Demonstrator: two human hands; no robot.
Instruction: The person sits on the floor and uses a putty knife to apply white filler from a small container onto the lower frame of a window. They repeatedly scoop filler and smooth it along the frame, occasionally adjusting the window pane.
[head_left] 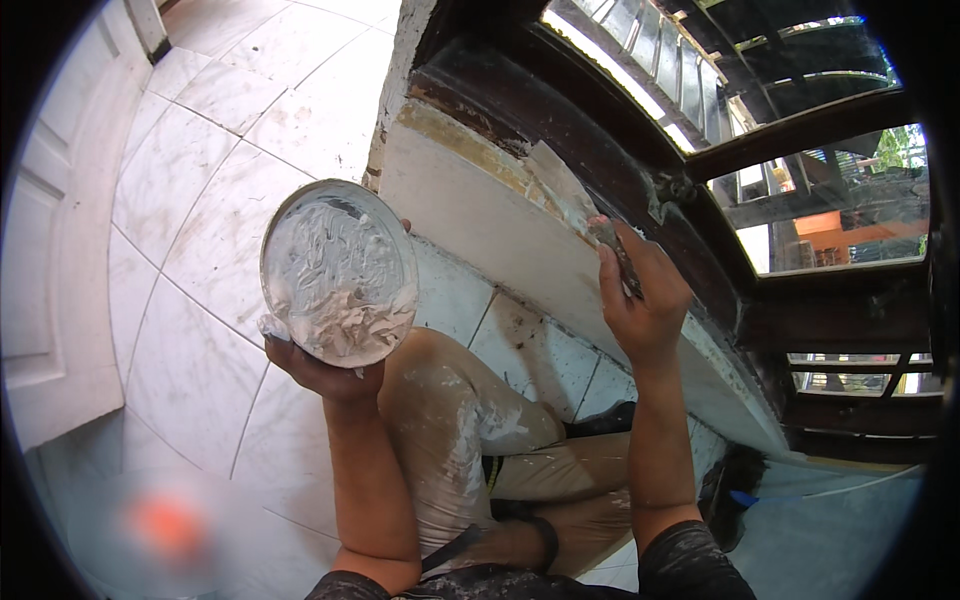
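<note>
Your right hand (648, 288) closed round scraper (624, 263), left hand (325, 375) gripping pan (266, 250).
Blade (565, 182) beyond right fingertips; pan hides most left fingers.

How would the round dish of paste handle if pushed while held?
The round dish is likely stiff: its rim looks evenly curved. It may tip if pushed on its far edge, since the left hand holds it from the near side. The paste probably won't run readily; it stands in ridges.

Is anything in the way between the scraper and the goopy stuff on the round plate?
Nothing visible stands between the scraper in the right hand and the paste on the round plate, which the left hand holds.
</note>
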